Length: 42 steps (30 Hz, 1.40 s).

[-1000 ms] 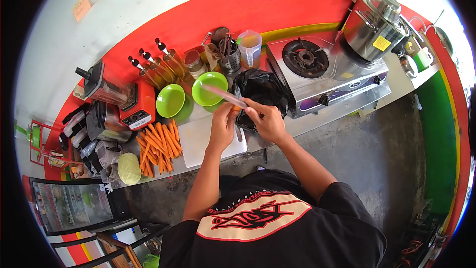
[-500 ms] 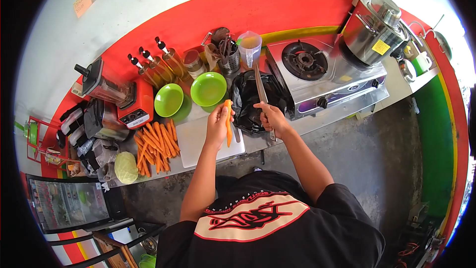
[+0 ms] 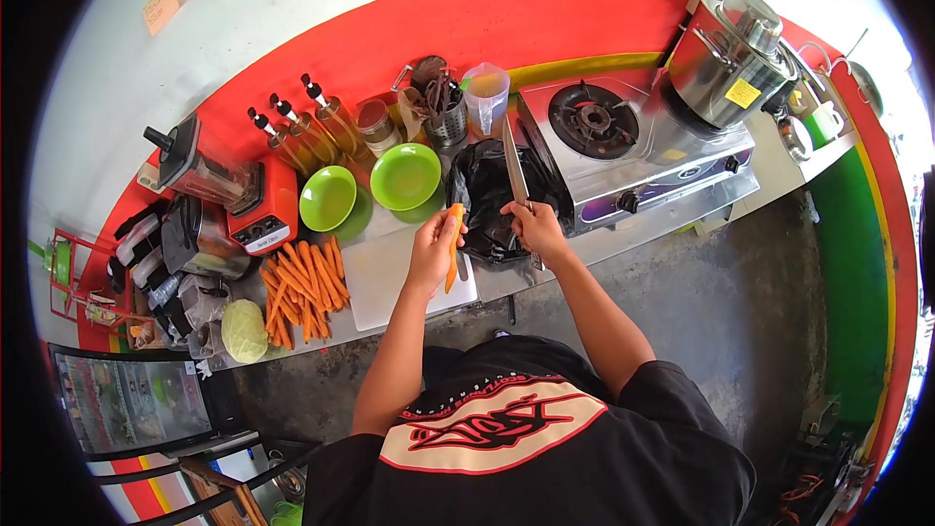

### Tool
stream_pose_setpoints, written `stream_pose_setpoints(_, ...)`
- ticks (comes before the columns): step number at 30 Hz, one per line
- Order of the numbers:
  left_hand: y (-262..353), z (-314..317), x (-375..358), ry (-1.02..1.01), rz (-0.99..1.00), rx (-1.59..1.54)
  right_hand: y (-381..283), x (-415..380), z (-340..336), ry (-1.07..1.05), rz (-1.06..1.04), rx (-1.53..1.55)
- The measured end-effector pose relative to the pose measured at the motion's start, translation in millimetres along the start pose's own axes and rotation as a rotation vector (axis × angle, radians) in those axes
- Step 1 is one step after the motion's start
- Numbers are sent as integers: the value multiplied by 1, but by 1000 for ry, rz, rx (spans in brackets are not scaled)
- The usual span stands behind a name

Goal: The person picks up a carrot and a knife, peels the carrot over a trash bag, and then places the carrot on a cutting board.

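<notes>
My left hand (image 3: 434,251) is closed around an orange carrot (image 3: 455,253), held upright above the right end of the white cutting board (image 3: 380,282). My right hand (image 3: 538,232) grips a long knife (image 3: 514,164) by its handle, with the blade pointing away towards the plastic jug. Blade and carrot are apart. Beneath and between the hands, a black plastic bag (image 3: 487,197) lies open on the counter; its contents cannot be made out. A pile of carrots (image 3: 304,287) rests left of the board.
Two green bowls (image 3: 327,198) stand behind the board. A cabbage (image 3: 243,331), a red blender (image 3: 265,209), oil bottles (image 3: 333,122), a utensil holder (image 3: 447,122) and a plastic jug (image 3: 486,97) line the counter. To the right are a gas stove (image 3: 623,151) and a large steel pot (image 3: 726,68).
My left hand and the carrot have shifted slightly right and towards me. The knife's angle has changed a little, still in my right hand. The whole view has drifted slightly.
</notes>
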<state>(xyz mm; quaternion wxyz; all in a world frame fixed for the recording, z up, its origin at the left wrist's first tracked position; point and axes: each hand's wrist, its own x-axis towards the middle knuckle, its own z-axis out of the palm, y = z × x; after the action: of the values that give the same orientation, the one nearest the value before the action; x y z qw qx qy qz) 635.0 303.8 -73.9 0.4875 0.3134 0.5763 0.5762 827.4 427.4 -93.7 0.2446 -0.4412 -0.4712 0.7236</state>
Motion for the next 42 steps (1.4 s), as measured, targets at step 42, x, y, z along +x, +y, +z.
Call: stream_pose_setpoints(42, 9, 18, -38, 72, -8, -450, -45, -76, 52, 10, -724, -1141)
